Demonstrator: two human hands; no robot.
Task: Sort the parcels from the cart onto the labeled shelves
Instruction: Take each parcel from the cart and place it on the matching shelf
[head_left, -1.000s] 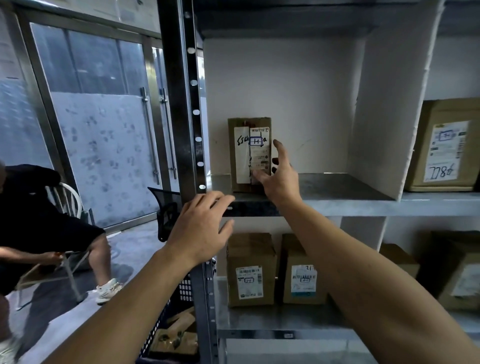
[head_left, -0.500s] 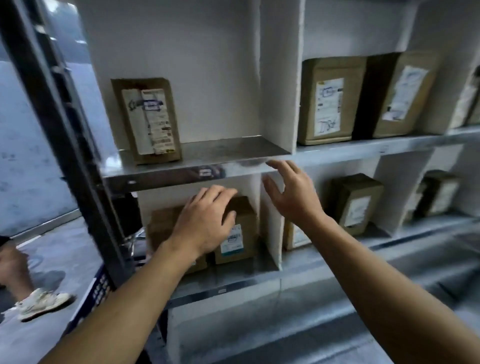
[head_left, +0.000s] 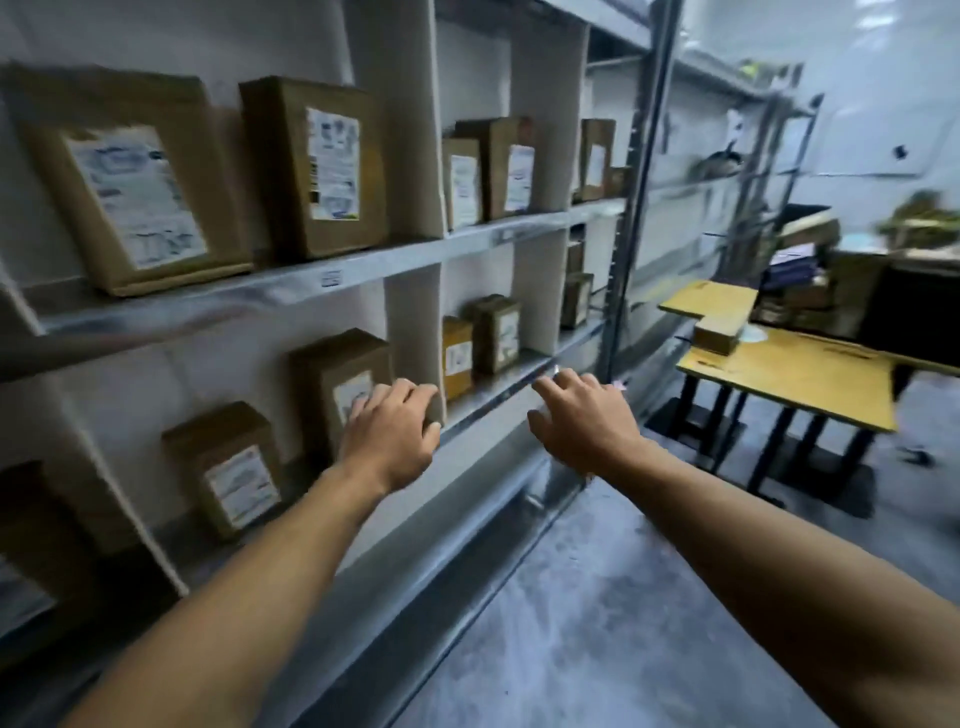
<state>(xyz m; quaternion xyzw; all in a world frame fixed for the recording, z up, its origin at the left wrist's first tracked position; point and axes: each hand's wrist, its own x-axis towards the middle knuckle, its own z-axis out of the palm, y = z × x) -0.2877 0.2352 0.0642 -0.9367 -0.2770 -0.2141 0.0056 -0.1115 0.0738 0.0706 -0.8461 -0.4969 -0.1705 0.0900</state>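
Storeroom shelving (head_left: 291, 283) lines the left wall as both hands reach forward empty. The left hand (head_left: 389, 431), fingers loosely curled, hangs in front of a labeled parcel (head_left: 337, 384) on the lower level, and the right hand (head_left: 582, 415) is spread just beside it. A second ago a parcel was stood in the far-left bay. The view has since swung right toward a yellow desk (head_left: 800, 384). The cart is out of sight, so another pickup likely follows.
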